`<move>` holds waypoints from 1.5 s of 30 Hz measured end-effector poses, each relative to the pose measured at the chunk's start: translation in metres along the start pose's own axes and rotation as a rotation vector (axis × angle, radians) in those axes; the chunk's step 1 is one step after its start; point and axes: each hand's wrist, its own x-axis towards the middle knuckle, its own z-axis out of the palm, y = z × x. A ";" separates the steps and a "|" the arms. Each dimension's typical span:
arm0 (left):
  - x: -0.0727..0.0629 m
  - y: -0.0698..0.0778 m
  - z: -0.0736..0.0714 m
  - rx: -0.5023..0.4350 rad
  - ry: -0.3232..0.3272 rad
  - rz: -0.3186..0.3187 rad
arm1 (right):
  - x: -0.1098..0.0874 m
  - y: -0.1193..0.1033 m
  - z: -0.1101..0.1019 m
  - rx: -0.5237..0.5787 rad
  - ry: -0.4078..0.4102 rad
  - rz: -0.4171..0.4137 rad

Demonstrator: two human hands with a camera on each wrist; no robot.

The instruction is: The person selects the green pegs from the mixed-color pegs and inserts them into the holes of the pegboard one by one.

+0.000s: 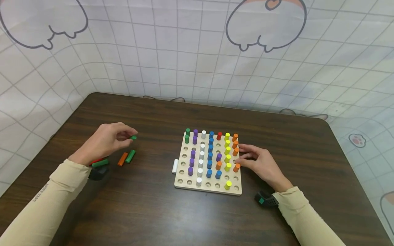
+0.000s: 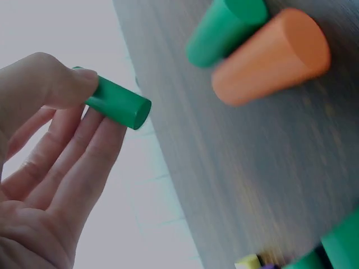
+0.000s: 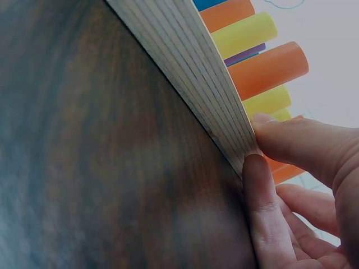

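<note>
At the left of the table, my left hand (image 1: 106,140) is raised and pinches a green peg (image 2: 119,102) between thumb and fingertips. A wooden pegboard (image 1: 201,190) lies in the middle, with green, purple, white, blue, red, yellow and orange pegs upright in many of its holes. My right hand (image 1: 267,166) grips the board's right edge. In the right wrist view the thumb lies at the top edge and a finger touches the layered side (image 3: 185,73). Below my left hand lie a loose orange peg (image 1: 122,159) and a green peg (image 1: 130,156).
Another green peg (image 1: 101,163) and a partly hidden red peg lie near my left wrist. One white peg (image 1: 175,166) rests against the board's left side. A grid-patterned curtain (image 1: 184,54) hangs behind the dark wooden table (image 1: 141,212).
</note>
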 end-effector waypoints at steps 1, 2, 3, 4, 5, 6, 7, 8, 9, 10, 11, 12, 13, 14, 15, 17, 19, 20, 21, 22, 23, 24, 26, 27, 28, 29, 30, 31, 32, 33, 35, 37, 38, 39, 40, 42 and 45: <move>0.001 0.001 0.001 -0.011 0.010 0.005 | 0.000 0.000 0.000 0.001 -0.001 0.001; 0.001 0.003 0.002 -0.023 0.021 0.009 | 0.000 0.000 0.000 0.001 0.000 0.002; 0.002 0.004 0.003 -0.033 0.032 0.014 | 0.001 0.000 0.000 0.001 0.000 0.004; 0.003 0.005 0.004 -0.040 0.044 0.022 | 0.001 0.001 0.000 0.001 0.001 0.005; 0.004 0.006 0.005 -0.044 0.057 0.029 | 0.001 0.001 0.000 0.003 0.001 0.005; 0.005 0.008 0.006 -0.050 0.071 0.037 | 0.001 0.001 0.000 0.005 0.000 0.006; 0.006 0.009 0.007 -0.052 0.087 0.048 | 0.001 0.001 0.000 0.006 0.000 0.007; 0.007 0.010 0.009 -0.053 0.107 0.060 | 0.001 0.002 0.001 0.007 0.000 0.006; 0.008 0.011 0.010 -0.059 0.127 0.071 | 0.001 0.002 0.001 0.008 0.000 0.005; 0.009 0.012 0.012 -0.070 0.148 0.078 | 0.001 0.002 0.001 0.010 0.000 0.004; 0.011 0.013 0.014 -0.084 0.167 0.086 | 0.002 0.002 0.001 0.014 -0.001 0.004; 0.013 0.014 0.016 -0.098 0.186 0.094 | 0.002 0.002 0.001 0.015 0.000 0.003; 0.014 0.015 0.018 -0.107 0.202 0.102 | 0.002 0.002 0.001 0.016 0.000 0.003; 0.015 0.015 0.019 -0.121 0.213 0.107 | 0.002 0.002 0.001 0.017 0.001 0.002; 0.017 0.016 0.020 -0.135 0.220 0.110 | 0.002 0.002 0.001 0.018 0.001 0.002; 0.019 0.019 0.023 -0.149 0.226 0.115 | 0.002 0.002 0.002 0.019 0.001 0.001; 0.021 0.021 0.025 -0.161 0.228 0.115 | 0.002 0.002 0.002 0.017 0.002 0.001; 0.023 0.023 0.026 -0.166 0.229 0.114 | 0.002 0.002 0.002 0.016 0.003 0.001; 0.024 0.024 0.027 -0.170 0.231 0.116 | 0.002 0.001 0.001 0.017 0.003 0.001; 0.025 0.026 0.028 -0.173 0.234 0.116 | 0.002 0.001 0.001 0.017 0.003 0.000; 0.026 0.028 0.029 -0.177 0.236 0.119 | 0.002 0.001 0.001 0.015 0.003 -0.001; 0.027 0.029 0.030 -0.182 0.238 0.120 | 0.002 0.001 0.001 0.013 0.003 -0.001; 0.029 0.033 0.032 -0.186 0.242 0.120 | 0.003 0.000 0.001 0.012 0.003 -0.002; 0.030 0.034 0.033 -0.192 0.242 0.121 | 0.003 0.000 0.001 0.012 0.002 -0.001; 0.031 0.036 0.034 -0.200 0.241 0.119 | 0.003 0.000 0.001 0.010 0.002 -0.001; 0.031 0.037 0.035 -0.211 0.239 0.119 | 0.003 -0.001 0.001 0.008 0.002 0.000; 0.032 0.039 0.036 -0.221 0.235 0.119 | 0.003 -0.001 0.001 0.008 0.001 0.002; 0.033 0.040 0.038 -0.229 0.231 0.119 | 0.004 -0.001 0.001 0.007 0.001 0.003; 0.034 0.042 0.039 -0.236 0.226 0.123 | 0.004 -0.001 0.001 0.006 0.001 0.005; 0.035 0.043 0.040 -0.248 0.219 0.126 | 0.004 -0.001 0.001 0.006 0.001 0.006; 0.038 0.046 0.043 -0.260 0.207 0.132 | 0.004 -0.001 0.000 0.006 0.001 0.008; 0.040 0.048 0.046 -0.266 0.196 0.136 | 0.004 0.000 0.000 0.011 0.001 0.011; 0.041 0.049 0.048 -0.273 0.190 0.138 | 0.003 0.000 0.000 0.013 0.001 0.013; 0.043 0.050 0.049 -0.277 0.184 0.140 | 0.003 0.000 0.000 0.015 0.002 0.015; 0.044 0.052 0.050 -0.280 0.179 0.143 | 0.003 0.000 0.000 0.017 0.003 0.017; 0.046 0.054 0.053 -0.291 0.171 0.148 | 0.002 0.001 0.000 0.020 0.003 0.022; 0.050 0.057 0.055 -0.313 0.160 0.156 | 0.001 0.001 0.000 0.027 0.001 0.028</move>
